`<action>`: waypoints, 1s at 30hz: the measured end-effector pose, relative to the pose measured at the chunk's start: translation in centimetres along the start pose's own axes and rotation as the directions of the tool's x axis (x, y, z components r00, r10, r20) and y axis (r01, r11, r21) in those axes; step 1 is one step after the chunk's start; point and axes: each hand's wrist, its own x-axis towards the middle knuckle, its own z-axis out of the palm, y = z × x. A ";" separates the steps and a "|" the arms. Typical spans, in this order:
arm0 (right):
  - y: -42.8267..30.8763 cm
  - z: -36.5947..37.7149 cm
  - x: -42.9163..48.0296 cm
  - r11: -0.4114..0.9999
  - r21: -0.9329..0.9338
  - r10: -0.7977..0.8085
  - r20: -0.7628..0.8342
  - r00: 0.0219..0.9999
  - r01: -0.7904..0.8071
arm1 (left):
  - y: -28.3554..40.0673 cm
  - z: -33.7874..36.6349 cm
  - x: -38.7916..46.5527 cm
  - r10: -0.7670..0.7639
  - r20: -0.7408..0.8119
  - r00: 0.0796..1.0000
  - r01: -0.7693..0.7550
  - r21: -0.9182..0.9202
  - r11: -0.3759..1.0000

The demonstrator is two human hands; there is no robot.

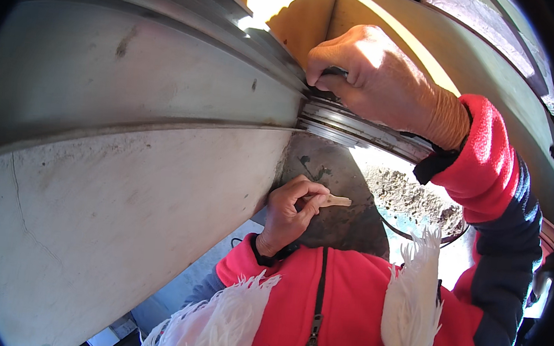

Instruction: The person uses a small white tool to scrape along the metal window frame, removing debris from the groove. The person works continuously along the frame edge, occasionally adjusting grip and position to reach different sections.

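Note:
My left hand [291, 211], low in front of my jacket, pinches a thin, light wooden stick [338, 201] between thumb and fingers; its flat end points right. Higher up, my right hand [364, 74] is curled at the corner of a metal sliding frame [360, 126]. Something small and dark [335, 71] shows between its thumb and forefinger; most of it is hidden by the fingers, and I cannot tell what it is. The frame's grooved track runs beneath the right hand and bears dirt.
A pale, cracked wall [120, 209] fills the left side, with a metal frame rail [181, 21] above it. Below the track lies a stained concrete sill [340, 178], partly sunlit and rough. A dark cable [400, 232] loops over it. Fringed white scarf ends [414, 303] hang before my jacket.

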 end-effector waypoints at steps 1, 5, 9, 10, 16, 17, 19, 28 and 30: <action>0.1 -0.1 0.4 1.000 0.001 0.014 0.019 1.000 -0.014 | -0.1 0.0 0.1 0.006 0.004 1.000 -0.006 -0.002 1.000; -0.3 -0.3 1.3 0.999 0.007 0.039 0.056 0.998 -0.040 | -0.2 0.2 0.2 0.022 -0.009 1.000 -0.022 -0.009 1.000; -0.4 -0.4 1.8 0.998 0.040 0.052 0.113 0.992 -0.057 | -0.4 0.4 0.1 0.028 -0.029 0.999 -0.029 -0.024 0.999; -0.5 -0.5 1.8 0.997 0.045 0.050 0.107 0.993 -0.055 | -0.4 0.4 0.1 0.025 -0.029 0.999 -0.026 -0.028 0.999; -1.8 -1.5 1.4 0.971 0.065 0.218 0.150 0.964 -0.230 | -0.6 0.4 0.0 0.022 -0.034 0.999 -0.023 -0.032 0.999; -1.9 -1.7 1.1 0.964 0.089 0.236 0.140 0.962 -0.250 | -0.6 0.4 0.1 0.028 -0.035 0.999 -0.029 -0.030 0.999; -2.1 -1.8 0.5 0.952 0.102 0.277 0.104 0.955 -0.288 | -0.7 0.5 0.1 0.030 -0.038 0.999 -0.032 -0.028 0.999; -0.6 -0.1 -1.2 0.980 0.111 0.170 -0.017 0.985 -0.167 | -0.8 0.4 0.1 0.022 -0.010 1.000 -0.022 -0.010 1.000; -0.6 -0.3 -1.1 0.980 0.085 0.179 0.000 0.984 -0.178 | -0.8 0.6 0.2 0.038 -0.029 0.999 -0.039 -0.023 0.999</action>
